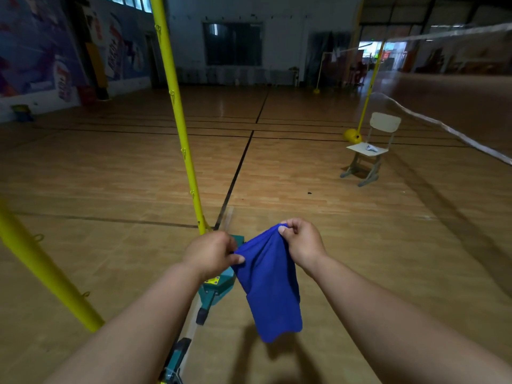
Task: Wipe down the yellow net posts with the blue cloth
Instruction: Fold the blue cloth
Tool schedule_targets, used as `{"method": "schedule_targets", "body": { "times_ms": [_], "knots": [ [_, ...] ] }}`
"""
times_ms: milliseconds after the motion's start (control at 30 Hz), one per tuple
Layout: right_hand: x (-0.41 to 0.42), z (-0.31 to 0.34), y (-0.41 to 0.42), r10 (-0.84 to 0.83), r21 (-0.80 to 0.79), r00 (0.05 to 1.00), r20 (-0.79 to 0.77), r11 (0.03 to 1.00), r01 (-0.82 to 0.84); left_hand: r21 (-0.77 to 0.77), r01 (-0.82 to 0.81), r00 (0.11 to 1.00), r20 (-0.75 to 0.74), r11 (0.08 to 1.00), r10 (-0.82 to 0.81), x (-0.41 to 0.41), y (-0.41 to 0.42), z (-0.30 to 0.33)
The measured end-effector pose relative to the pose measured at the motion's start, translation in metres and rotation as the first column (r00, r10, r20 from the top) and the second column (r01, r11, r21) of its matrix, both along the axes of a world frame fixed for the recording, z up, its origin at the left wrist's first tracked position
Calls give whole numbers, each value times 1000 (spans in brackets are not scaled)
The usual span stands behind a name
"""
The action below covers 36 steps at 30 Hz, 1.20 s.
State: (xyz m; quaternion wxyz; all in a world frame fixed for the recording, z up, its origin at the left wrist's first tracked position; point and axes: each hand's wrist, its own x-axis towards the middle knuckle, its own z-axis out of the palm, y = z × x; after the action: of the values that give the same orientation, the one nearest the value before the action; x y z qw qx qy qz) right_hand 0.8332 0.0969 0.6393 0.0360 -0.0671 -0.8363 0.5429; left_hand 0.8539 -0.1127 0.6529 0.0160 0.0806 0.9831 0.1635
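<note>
**A:** How far along does the wiping look?

**B:** Barely begun, I'd judge. The soft, royal-blue cloth [270, 284] is off the posts altogether, held up in the air in the near middle of the scene, over the wooden court floor [360, 245].

**A:** Who has hold of it?

**B:** Both hands. The left hand [212, 254] pinches the cloth's left top corner between thumb and curled fingers; the right hand [303, 241] pinches the right top corner the same way. The rest of the cloth hangs loose below them, gathered in folds.

**A:** And the posts?

**B:** The tall yellow metal net post [177, 117] rises just left of centre, its foot hidden behind the left hand, on a teal wheeled base [219, 286]. The cloth is near it but apart. A second thick yellow post [41, 270] slants across the near left corner. Farther off on the right a thin yellow post with a rounded yellow foot [365, 106] stands behind a pale school chair [371, 151].

**A:** Any of them wiped already?

**B:** I cannot tell; no post shows a visible mark either way. As things lie, the cloth seems to be getting spread or refolded, so contact with the near post is not yet made, and all the posts in view may remain to do.
</note>
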Motion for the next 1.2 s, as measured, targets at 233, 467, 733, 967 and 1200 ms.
{"method": "schedule_targets", "body": {
  "times_ms": [233, 467, 733, 967, 1200],
  "knots": [
    [-55, -14, 22, 17, -134, 976, 218, 991, 13, 246, -86, 994, -45, 965, 100, -45, 23, 1],
    [-126, 0, 32, 110, -273, 970, 215, 961, -49, 49, -45, 974, -218, 998, 54, -111, 33, 26],
    [-200, 20, 44, 225, -190, 962, 154, 962, -195, 282, -227, 966, 189, 932, 178, -188, 41, 44],
    [-255, 49, 68, 311, -508, 929, 201, 844, -172, 921, -270, 959, 283, 282, -4, -217, 62, 28],
    [-283, 38, 109, 431, -725, 811, 396, 689, -12, 896, -395, 915, 402, 202, 3, -242, 103, -4]
  ]
}}
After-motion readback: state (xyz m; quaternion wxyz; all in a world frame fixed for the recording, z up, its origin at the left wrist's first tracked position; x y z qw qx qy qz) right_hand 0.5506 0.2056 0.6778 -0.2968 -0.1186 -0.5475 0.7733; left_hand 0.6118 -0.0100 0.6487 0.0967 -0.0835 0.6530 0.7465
